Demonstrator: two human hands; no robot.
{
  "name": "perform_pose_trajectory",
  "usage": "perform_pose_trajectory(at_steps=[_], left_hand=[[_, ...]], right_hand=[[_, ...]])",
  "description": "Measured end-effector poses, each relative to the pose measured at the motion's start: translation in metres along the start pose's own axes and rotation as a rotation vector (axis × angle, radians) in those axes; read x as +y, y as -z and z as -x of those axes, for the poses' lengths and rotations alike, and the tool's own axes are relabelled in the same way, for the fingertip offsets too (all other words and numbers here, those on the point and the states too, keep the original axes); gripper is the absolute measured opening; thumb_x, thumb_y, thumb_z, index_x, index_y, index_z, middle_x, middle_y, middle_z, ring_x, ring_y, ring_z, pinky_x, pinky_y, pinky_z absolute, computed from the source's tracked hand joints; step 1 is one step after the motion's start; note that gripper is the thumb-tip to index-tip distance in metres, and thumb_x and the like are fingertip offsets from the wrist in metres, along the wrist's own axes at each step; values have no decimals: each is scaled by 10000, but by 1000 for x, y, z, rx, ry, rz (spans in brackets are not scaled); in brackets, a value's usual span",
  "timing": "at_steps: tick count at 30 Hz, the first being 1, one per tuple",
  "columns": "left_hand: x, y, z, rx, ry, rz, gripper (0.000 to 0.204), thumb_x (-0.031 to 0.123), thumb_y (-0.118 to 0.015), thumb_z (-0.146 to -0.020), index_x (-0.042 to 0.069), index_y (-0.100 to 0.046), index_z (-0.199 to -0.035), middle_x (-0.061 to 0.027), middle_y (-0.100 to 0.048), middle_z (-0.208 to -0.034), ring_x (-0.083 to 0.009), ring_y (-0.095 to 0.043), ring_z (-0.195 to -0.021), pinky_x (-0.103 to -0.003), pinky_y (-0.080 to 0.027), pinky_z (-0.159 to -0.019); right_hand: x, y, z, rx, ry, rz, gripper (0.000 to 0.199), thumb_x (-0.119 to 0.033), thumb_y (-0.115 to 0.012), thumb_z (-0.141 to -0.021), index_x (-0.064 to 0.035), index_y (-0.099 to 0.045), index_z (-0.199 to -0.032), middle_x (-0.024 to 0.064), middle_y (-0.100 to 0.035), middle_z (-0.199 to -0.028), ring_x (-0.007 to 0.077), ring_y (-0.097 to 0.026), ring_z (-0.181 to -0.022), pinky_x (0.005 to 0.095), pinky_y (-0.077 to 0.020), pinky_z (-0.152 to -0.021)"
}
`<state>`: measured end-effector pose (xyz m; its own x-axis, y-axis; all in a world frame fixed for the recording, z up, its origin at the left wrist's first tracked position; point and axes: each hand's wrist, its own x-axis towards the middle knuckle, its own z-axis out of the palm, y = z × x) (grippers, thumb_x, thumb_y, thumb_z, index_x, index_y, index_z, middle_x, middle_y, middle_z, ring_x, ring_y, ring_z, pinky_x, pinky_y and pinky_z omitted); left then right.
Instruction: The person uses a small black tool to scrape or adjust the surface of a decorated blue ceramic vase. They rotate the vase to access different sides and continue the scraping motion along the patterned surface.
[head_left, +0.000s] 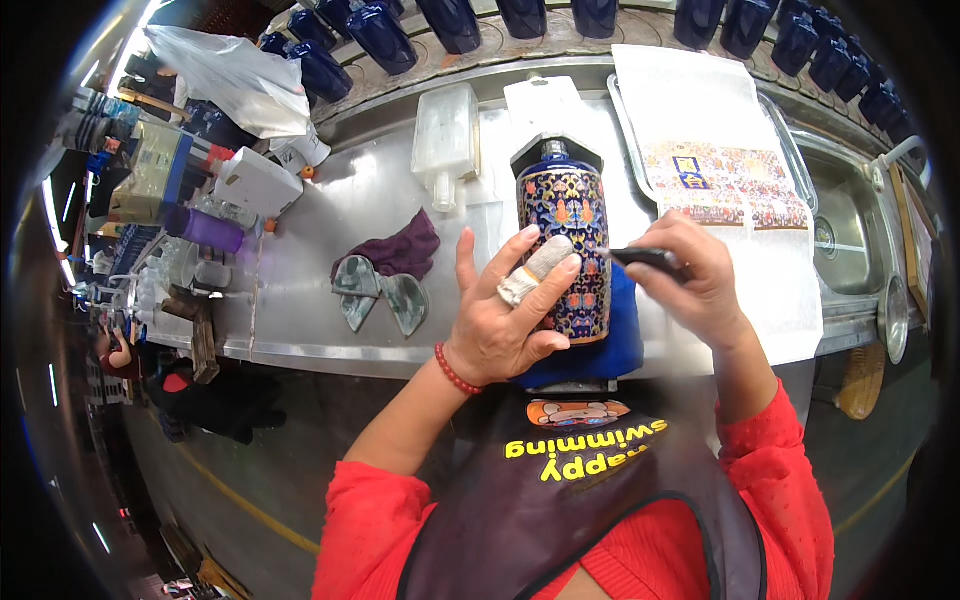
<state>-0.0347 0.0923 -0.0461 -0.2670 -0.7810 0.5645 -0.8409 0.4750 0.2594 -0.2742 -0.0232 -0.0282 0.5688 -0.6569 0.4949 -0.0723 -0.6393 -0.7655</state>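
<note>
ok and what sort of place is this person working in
Probably a workshop or factory for decorating bottles: plain dark blue bottles stand in rows beyond a metal counter, colourful printed sheets lie on it, and a patterned bottle is under the person's hands.

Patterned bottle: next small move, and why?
Probably a light stroke of the black tool along the patterned bottle's right edge: the right hand holds its tip at that side, and the left hand rests spread on the bottle, seemingly steadying it.
</note>
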Motion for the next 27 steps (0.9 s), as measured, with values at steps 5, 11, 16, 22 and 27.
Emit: perform_pose_trajectory(at_steps=[5,11,16,22,27], left_hand=[[-15,4,-33,-115,-174,-28,673,653,-340,-1034,169,-671,-1364,1,-719,-1261,-247,-486,-1399,-623,-44,-1229],[-44,-3,-62,4,-93,188,670,639,-402,-1029,124,-665,-1367,-41,-715,-1245,-291,-534,-1333,-585,-151,-1224],[-48,-12,-44,178,163,366,705,576,-478,-1037,3,-557,-1441,-186,-646,-1348,-374,-526,-1337,-519,-237,-1206],[-17,-8,28,-7,201,232,999,692,-627,-886,-26,-396,-1541,-245,-523,-1473,-435,-405,-1414,-573,-141,-1219],[-3,-19,35,21,197,-27,1012,476,-822,-728,21,-428,-1540,-174,-570,-1443,-416,-395,-1406,-655,-109,-1198]], right_hand=[[13,6,1,121,-137,-123,127,-63,-778,-880,-4,-694,-954,29,-609,-821,94,-515,-682,249,-376,-575],[15,9,-9,-82,-36,-41,121,-48,-758,-863,-21,-704,-968,31,-602,-806,103,-552,-697,262,-396,-580],[-7,-8,-64,-100,4,5,192,-55,-794,-810,-42,-707,-981,72,-598,-770,207,-576,-641,317,-424,-573],[-32,-21,-28,-200,700,223,218,-113,-731,-722,-113,-688,-936,19,-499,-825,210,-563,-769,368,-456,-764],[-16,-20,22,47,101,171,387,36,-768,-694,-85,-770,-1061,40,-592,-829,234,-574,-762,387,-472,-701]])
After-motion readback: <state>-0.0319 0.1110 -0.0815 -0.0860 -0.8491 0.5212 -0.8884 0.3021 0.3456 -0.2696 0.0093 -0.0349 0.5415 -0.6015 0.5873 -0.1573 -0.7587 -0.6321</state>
